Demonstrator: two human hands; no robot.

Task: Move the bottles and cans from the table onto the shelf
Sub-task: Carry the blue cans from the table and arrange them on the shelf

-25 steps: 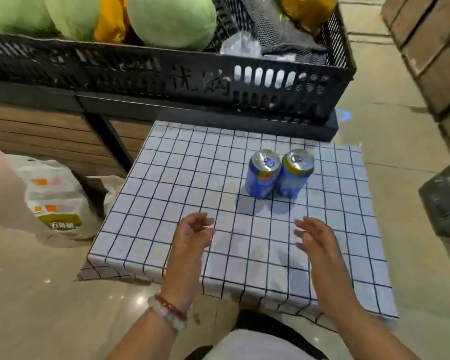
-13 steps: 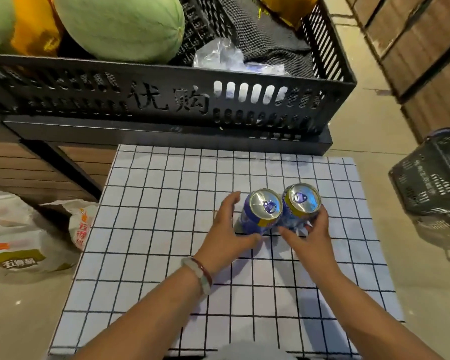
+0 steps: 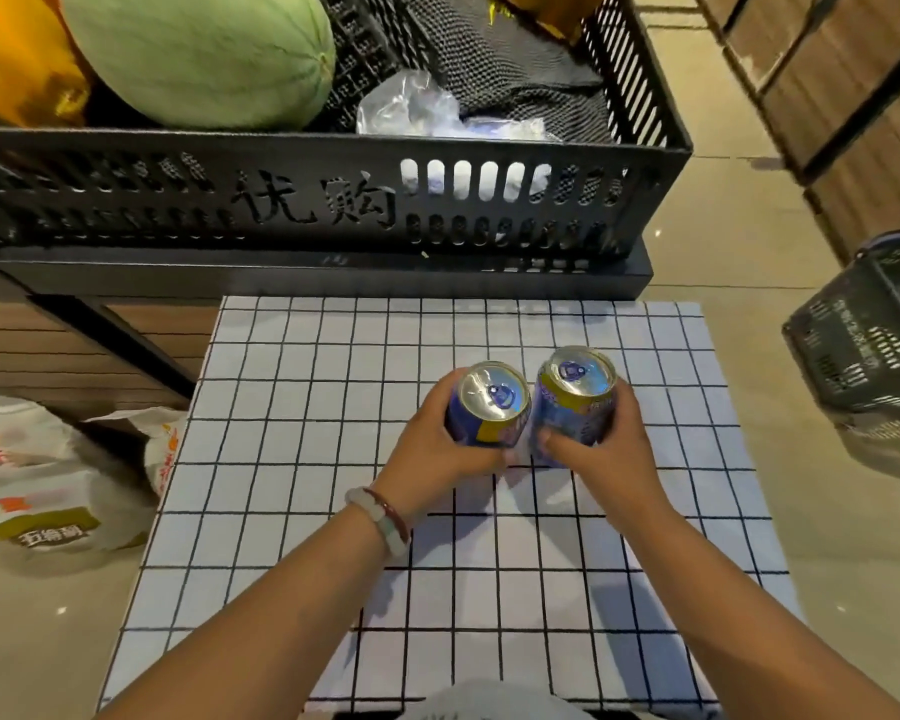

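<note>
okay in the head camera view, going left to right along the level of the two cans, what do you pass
White printed bags on the floor → grid-pattern table → left hand → left can → right can → right hand → dark shopping basket on the floor.

We're looking down on the table [image 3: 292, 511] with its white, black-gridded cloth. Our left hand [image 3: 437, 454] wraps one blue-and-yellow can [image 3: 489, 407], our right hand [image 3: 601, 449] wraps the second can [image 3: 575, 397]. Both cans stand upright, side by side, nearly touching. A beaded bracelet [image 3: 383, 517] sits on our left wrist. Beyond the table's far edge, a black crate [image 3: 302, 200] holds a green melon [image 3: 204, 54]. A dark shopping basket [image 3: 874, 335] rests on the floor at right, white bags [image 3: 27, 480] at left.
</note>
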